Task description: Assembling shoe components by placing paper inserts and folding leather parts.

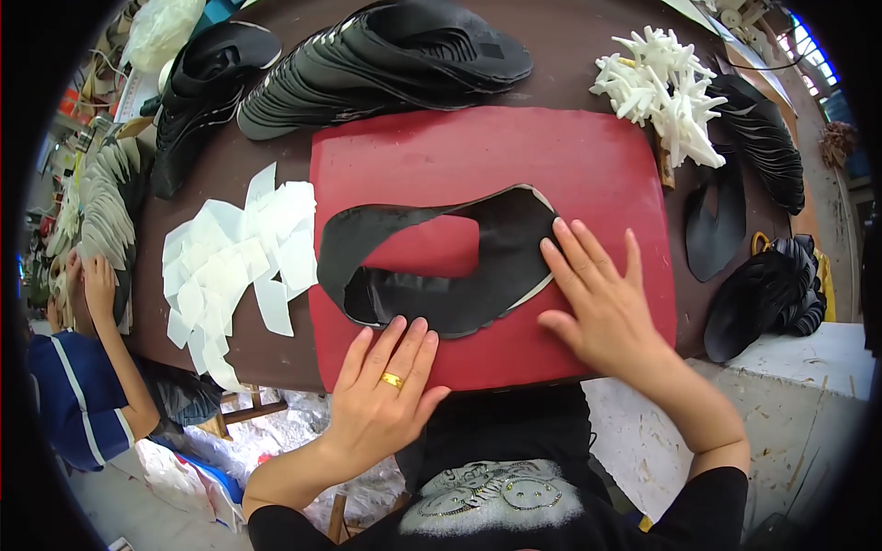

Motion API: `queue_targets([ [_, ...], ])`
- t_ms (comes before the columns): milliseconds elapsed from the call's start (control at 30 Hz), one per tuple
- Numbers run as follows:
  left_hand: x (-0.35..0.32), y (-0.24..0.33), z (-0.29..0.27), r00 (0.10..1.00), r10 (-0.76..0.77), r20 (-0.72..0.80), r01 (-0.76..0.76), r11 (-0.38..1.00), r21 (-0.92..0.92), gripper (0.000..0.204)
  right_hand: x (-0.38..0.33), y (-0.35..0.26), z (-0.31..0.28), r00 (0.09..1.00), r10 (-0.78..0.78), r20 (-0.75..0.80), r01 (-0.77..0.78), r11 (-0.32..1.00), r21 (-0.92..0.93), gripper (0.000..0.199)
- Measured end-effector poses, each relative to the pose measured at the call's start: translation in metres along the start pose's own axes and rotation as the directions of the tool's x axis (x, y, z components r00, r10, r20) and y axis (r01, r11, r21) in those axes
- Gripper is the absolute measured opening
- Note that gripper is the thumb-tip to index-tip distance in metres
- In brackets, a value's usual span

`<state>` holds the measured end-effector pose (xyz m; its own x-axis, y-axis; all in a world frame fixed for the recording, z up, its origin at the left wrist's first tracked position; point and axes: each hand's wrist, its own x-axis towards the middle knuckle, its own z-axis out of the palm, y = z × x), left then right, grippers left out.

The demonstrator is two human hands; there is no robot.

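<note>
A black shoe upper (510,239) lies on a red mat (478,147), bent into a loop with the mat showing through its middle. A thin pale edge runs along its right end. My left hand (381,395), with a gold ring, lies with its fingers stretched out and its fingertips on the near edge of the upper. My right hand (602,298) is spread flat, its fingertips at the upper's right end and the thumb on the mat. Neither hand grips anything.
White cut pieces (230,257) lie heaped left of the mat. Stacked black uppers (386,64) stand behind it. White spiky pieces (666,92) sit at back right, near more black uppers (763,138) and a black bundle (767,298). Another person's hand (98,285) works at far left.
</note>
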<state>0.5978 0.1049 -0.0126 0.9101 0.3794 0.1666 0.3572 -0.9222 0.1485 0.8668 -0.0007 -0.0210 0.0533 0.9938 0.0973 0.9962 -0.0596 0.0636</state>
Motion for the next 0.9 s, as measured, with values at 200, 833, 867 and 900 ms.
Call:
queue_targets([
  [200, 0.042, 0.02, 0.002, 0.988, 0.15, -0.041, -0.152, 0.986, -0.069, 0.046, 0.004, -0.02, -0.01, 0.987, -0.159, -0.022, 0.154, 0.897, 0.414, 0.067],
  [833, 0.132, -0.033, -0.109, 0.934, -0.328, 0.144, 0.327, 0.945, 0.027, 0.028, 0.037, 0.033, -0.072, 0.986, -0.164, 0.016, 0.136, 0.865, 0.483, 0.046],
  [867, 0.136, -0.035, -0.113, 0.934, -0.33, 0.136, 0.328, 0.944, 0.032, 0.028, 0.036, 0.03, -0.077, 0.986, -0.167, 0.007, 0.143, 0.865, 0.48, 0.046],
  [900, 0.139, -0.037, -0.118, 0.917, -0.341, 0.208, 0.355, 0.934, -0.035, 0.028, 0.034, 0.023, -0.085, 0.975, -0.136, -0.174, 0.206, 0.846, 0.492, 0.045],
])
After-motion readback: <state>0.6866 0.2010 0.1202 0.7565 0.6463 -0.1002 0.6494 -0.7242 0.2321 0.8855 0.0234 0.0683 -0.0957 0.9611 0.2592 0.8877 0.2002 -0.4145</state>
